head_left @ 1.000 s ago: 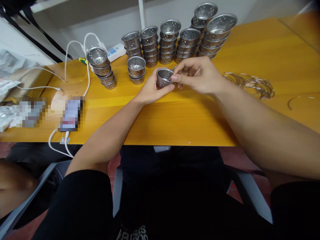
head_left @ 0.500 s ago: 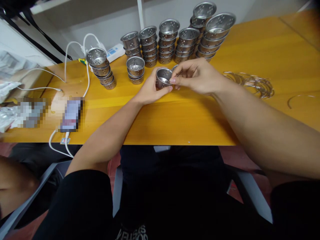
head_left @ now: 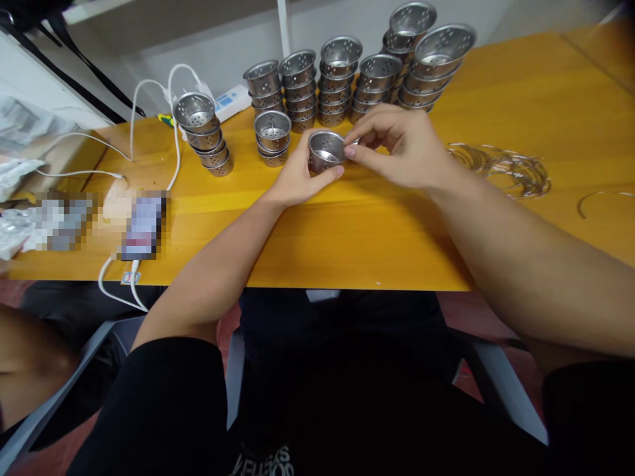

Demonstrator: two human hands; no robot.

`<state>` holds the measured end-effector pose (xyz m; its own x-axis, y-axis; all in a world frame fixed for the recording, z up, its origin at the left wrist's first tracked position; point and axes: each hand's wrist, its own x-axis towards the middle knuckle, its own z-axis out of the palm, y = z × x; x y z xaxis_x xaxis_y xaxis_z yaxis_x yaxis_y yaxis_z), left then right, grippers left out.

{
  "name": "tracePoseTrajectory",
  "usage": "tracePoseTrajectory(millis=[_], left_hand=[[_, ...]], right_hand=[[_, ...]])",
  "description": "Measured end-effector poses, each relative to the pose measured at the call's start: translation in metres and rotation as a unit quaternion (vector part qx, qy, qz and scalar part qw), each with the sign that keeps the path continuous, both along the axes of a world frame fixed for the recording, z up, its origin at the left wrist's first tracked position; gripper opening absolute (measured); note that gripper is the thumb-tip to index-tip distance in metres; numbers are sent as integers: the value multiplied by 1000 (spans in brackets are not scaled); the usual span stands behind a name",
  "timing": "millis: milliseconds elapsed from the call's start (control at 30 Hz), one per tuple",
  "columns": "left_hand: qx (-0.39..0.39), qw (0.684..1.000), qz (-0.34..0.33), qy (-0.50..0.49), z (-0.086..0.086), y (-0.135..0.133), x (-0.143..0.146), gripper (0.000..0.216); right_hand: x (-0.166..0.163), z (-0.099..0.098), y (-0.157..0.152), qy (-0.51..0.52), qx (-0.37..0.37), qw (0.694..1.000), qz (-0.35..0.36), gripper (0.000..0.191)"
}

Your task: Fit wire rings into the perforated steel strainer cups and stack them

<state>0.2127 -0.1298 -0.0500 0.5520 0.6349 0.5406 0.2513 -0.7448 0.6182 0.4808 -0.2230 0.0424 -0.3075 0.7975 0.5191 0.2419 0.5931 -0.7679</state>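
The yellow wooden table (head_left: 342, 248) carries stacks of perforated metal cups (head_left: 299, 92), bent wires (head_left: 530, 173), a phone (head_left: 143, 226) and white cables (head_left: 82, 173).

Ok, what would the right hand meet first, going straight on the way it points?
Most likely the metal cup in the left hand; whether the right hand touches its rim is unclear.

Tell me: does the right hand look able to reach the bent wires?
Probably yes: the bent wires lie near the right forearm with nothing on top, though the right hand is at the held cup.
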Motion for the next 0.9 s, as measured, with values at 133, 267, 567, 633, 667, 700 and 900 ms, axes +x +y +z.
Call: tracePoseTrajectory(millis=[133, 267, 567, 633, 667, 700, 900], left_hand=[[14, 1000, 3, -14, -3, 4, 0, 113], [34, 999, -11, -13, -3, 1, 0, 109], [36, 999, 2, 0, 3, -3, -3, 105], [33, 999, 6, 4, 5, -4, -4, 108], [31, 999, 7, 10, 6, -6, -4, 109], [30, 999, 9, 15, 7, -8, -4, 110], [42, 999, 18, 10, 18, -24, 0, 108]], right_hand=[[2, 1, -3, -39, 31, 999, -2, 27], [3, -11, 3, -97, 78, 992, 20, 21], [1, -5, -3, -144, 58, 988, 5, 40], [1, 0, -6, -158, 56, 986, 6, 41], [0, 2, -7, -164, 55, 985, 9, 41], [0, 3, -8, -169, 50, 984, 11, 40], [-6, -2, -9, -174, 37, 984, 22, 43]])
